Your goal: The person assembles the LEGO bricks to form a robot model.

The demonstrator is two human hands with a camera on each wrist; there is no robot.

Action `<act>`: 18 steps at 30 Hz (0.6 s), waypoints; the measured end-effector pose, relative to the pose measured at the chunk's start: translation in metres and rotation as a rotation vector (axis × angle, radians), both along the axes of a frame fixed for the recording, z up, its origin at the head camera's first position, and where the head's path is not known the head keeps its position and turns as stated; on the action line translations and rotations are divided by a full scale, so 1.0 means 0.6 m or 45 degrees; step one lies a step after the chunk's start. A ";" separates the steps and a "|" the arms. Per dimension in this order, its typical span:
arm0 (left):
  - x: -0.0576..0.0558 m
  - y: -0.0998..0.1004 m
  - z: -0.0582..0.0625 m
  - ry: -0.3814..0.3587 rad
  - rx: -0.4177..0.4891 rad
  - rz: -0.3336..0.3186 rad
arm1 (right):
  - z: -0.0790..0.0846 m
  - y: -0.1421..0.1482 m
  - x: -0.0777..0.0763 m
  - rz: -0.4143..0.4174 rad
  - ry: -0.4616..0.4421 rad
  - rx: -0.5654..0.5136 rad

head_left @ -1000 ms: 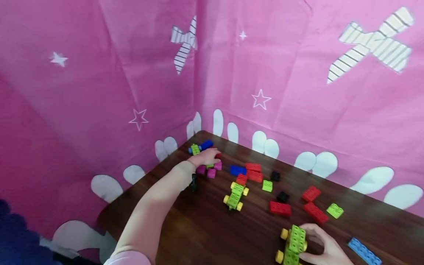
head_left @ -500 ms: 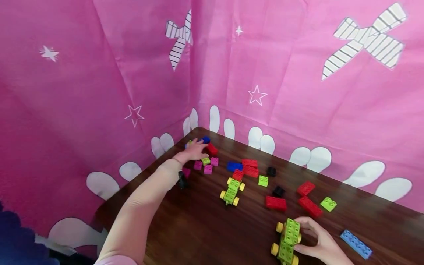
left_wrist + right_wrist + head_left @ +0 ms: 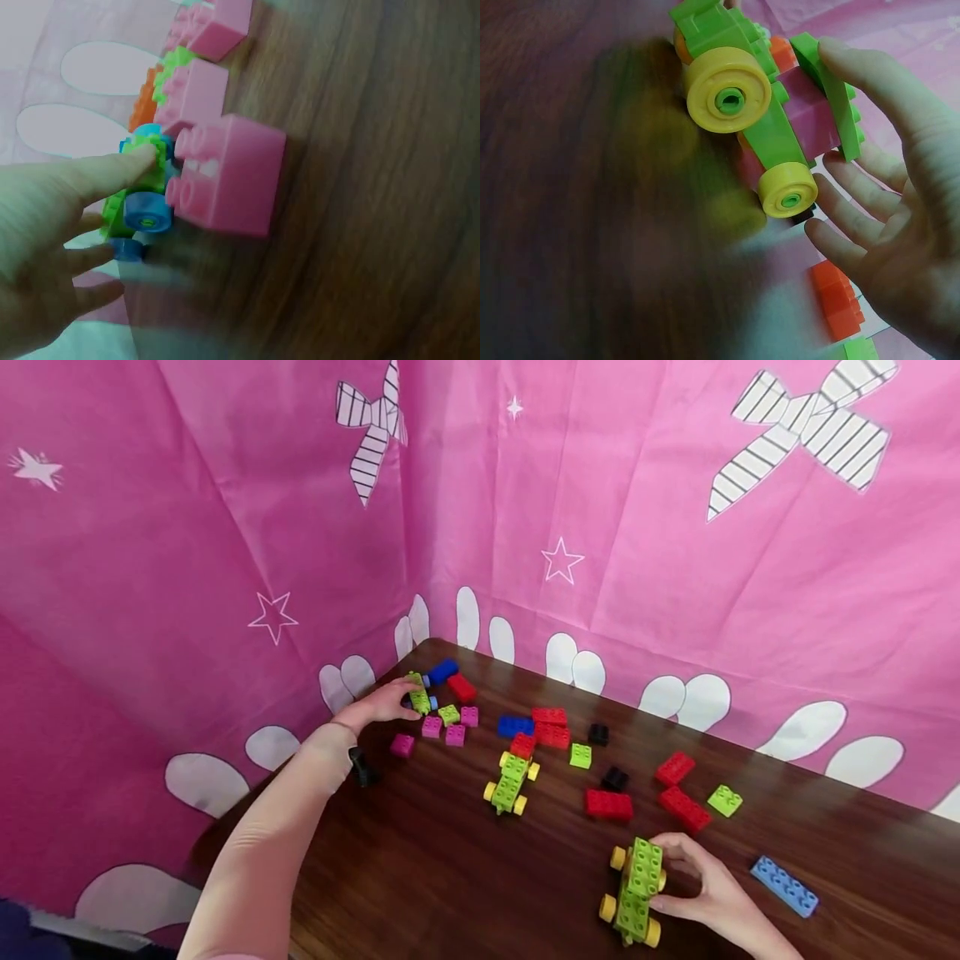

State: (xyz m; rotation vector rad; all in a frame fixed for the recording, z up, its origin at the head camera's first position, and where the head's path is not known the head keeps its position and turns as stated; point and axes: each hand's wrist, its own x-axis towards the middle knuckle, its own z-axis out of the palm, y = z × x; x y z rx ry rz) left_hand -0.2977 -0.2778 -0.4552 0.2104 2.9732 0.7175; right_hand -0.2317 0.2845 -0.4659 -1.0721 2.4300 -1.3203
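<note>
My left hand (image 3: 378,703) is at a green toy car (image 3: 419,695) with blue wheels, near the table's far left corner. In the left wrist view its thumb lies on the car's green top, with an index fingertip at the car's other side; the remaining fingers stretch past it. My right hand (image 3: 708,885) holds a second green toy car (image 3: 630,915) with yellow wheels, at the front right. The right wrist view shows a pink brick (image 3: 806,112) on this car, topped by a green brick (image 3: 831,97) that the thumb presses; fingers reach round behind.
Another yellow-wheeled green car (image 3: 510,783) stands mid-table against a red brick (image 3: 522,744). Pink bricks (image 3: 455,735) lie beside the left hand. Red bricks (image 3: 609,804), black bricks (image 3: 615,778) and a light blue brick (image 3: 783,886) are scattered rightward. Pink cloth (image 3: 480,510) hangs behind the table.
My left hand has moved from over the pink and red bricks leftward to the blue-wheeled car. The right hand keeps holding its car in about the same place. The head view has shifted slightly.
</note>
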 end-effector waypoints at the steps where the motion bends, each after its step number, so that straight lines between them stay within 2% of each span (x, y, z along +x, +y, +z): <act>1: 0.001 0.000 0.000 0.015 0.017 -0.001 | 0.000 0.002 0.004 -0.004 0.006 -0.003; 6: 0.001 -0.021 -0.008 0.173 0.103 0.020 | 0.008 0.002 0.015 0.006 0.056 -0.033; 7: -0.007 -0.044 -0.027 0.258 0.165 0.013 | 0.010 -0.002 0.012 0.019 0.068 -0.037; 10: 0.012 -0.069 -0.017 0.454 0.216 0.146 | 0.015 -0.016 0.000 0.052 0.086 -0.035; 13: 0.048 -0.087 0.012 0.660 0.244 0.376 | 0.016 -0.040 -0.018 0.097 0.089 -0.020; 14: 0.076 -0.079 0.042 0.671 0.209 0.483 | 0.015 -0.050 -0.025 0.115 0.083 -0.017; 17: 0.125 -0.101 0.065 0.773 0.181 0.612 | 0.010 -0.090 -0.045 0.190 0.072 -0.023; 18: 0.133 -0.105 0.069 0.783 0.164 0.632 | 0.009 -0.097 -0.048 0.205 0.068 -0.024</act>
